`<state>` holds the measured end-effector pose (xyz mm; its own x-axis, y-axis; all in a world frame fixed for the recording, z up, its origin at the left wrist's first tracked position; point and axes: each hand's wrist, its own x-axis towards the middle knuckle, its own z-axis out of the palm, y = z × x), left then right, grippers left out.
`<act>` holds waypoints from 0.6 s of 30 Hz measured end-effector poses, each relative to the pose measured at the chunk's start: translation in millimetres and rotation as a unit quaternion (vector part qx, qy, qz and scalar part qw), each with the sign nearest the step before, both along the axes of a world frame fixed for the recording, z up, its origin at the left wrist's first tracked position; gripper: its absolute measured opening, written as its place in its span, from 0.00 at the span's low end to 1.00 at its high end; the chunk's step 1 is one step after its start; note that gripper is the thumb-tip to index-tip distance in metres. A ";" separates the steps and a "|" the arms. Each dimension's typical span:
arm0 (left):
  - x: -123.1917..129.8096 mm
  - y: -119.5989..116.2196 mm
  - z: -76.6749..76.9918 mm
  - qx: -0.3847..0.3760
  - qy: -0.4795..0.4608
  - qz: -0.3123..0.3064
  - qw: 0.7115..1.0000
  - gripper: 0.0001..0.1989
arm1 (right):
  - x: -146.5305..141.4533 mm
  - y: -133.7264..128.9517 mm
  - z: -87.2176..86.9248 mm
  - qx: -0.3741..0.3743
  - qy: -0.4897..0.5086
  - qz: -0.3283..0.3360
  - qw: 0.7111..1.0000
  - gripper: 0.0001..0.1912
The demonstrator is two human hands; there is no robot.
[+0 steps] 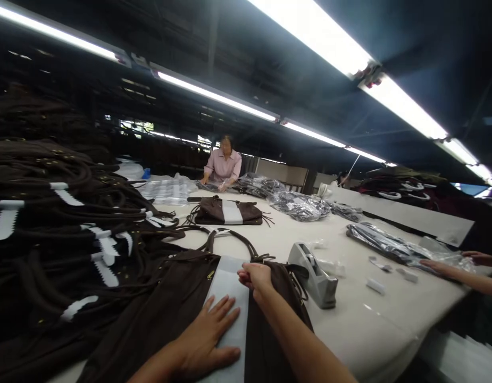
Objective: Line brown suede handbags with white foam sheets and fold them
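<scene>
A dark brown bag (pixel 166 303) lies on the table in front of me, its looped handles pointing away. Down its middle runs a pale white strip (pixel 230 271). My left hand (pixel 209 335) lies flat on the strip and the bag with its fingers spread. Near the strip's far end is my right hand (pixel 256 276), its fingers curled closed at the strip's right edge; what they hold, if anything, is hidden. A grey tape dispenser (pixel 315 276) stands just right of the bag.
Brown bags with white tags (pixel 106 244) are piled at the left. Beyond lies another strapped bag (pixel 230 211). Plastic-wrapped items (pixel 301 205) cover the far table. A person (pixel 223 164) leans there; another person's hands (pixel 445 268) touch a wrapped item at the right.
</scene>
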<state>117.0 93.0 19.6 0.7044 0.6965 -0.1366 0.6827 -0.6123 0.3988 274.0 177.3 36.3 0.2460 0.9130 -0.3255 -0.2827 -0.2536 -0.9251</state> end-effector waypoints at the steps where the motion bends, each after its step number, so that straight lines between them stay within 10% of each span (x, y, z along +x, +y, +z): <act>1: -0.7 -0.5 1.3 -0.004 -0.004 -0.001 1.000 0.45 | -4.0 6.1 -5.1 -0.007 -0.005 -0.013 1.000 0.06; 18: -6.3 -2.6 7.7 -0.019 -0.049 0.007 0.999 0.42 | -9.8 40.3 -43.4 -0.118 -0.091 -0.001 0.989 0.06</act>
